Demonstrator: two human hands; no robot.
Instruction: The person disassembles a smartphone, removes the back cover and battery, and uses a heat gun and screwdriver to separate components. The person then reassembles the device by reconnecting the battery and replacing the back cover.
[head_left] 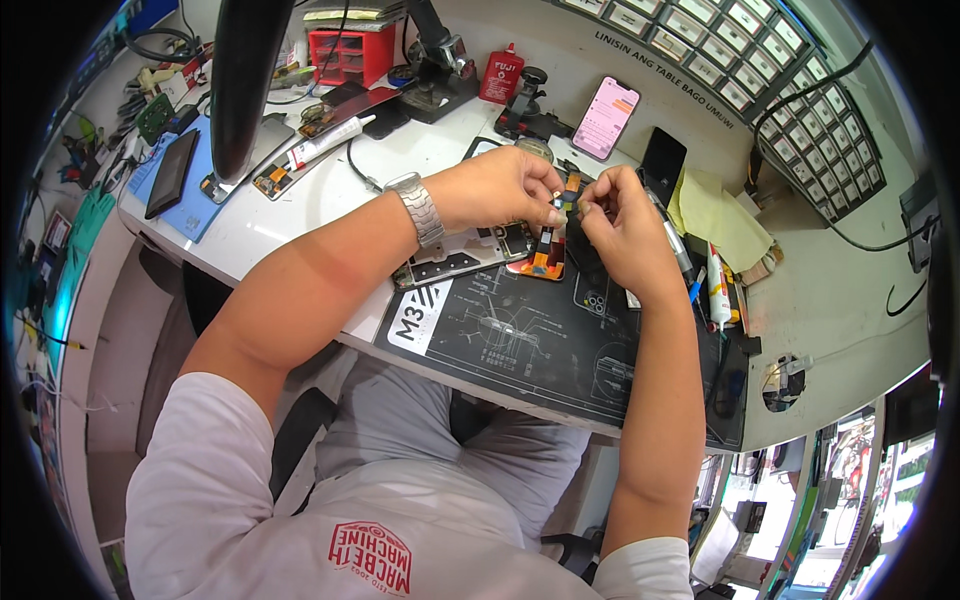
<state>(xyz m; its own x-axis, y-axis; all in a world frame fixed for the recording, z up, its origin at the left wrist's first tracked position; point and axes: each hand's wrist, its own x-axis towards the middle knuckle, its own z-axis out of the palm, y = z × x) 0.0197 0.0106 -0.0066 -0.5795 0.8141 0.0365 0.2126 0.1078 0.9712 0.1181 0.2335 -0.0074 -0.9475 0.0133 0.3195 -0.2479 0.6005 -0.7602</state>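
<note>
My left hand (500, 190), with a metal watch (415, 208) on its wrist, is closed in a pinch at the upper part of a phone flex cable (546, 254). The cable is dark with an orange lower end and lies over the work mat. Facing it, my right hand (632, 235) is closed too, thumb and fingertips together beside the cable. Whatever sits between those right fingertips is too small to make out. Below my left hand lies an opened phone housing (460, 256), partly covered by the hand and wrist.
A black printed mat (500, 335) covers the bench front. Behind stand a lit phone (606, 118), a red bottle (501, 74), a red drawer box (350, 55) and a microscope stand (440, 70). White tubes (330, 142) and a dark tablet-like panel (172, 175) lie left; yellow cloth (722, 220) lies right.
</note>
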